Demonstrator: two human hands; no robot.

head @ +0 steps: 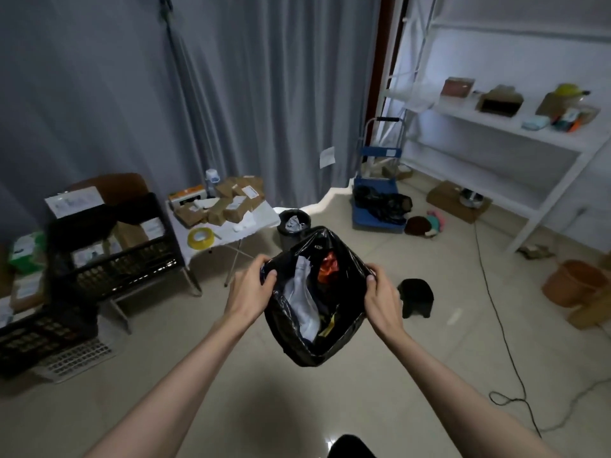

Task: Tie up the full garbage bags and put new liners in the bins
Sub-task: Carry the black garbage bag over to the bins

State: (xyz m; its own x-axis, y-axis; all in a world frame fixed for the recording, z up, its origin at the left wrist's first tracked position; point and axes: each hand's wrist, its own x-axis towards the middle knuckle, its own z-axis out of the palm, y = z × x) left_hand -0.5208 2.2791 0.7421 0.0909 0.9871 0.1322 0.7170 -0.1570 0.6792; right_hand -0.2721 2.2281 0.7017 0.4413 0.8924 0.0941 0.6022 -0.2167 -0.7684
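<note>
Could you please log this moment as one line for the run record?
left hand: grips bag rim | right hand: grips opposite rim | garbage bag: open, untied, full

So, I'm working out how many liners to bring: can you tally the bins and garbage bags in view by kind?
Black bin: 1
Orange bin: 1
Open black garbage bag, gripped by left hand and right hand: 1
Black plastic heap on blue cart: 1, bags inside uncountable
Total: 4

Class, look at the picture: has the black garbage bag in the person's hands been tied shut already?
No: the black garbage bag gapes open between the left hand and right hand, showing rubbish inside.
</note>
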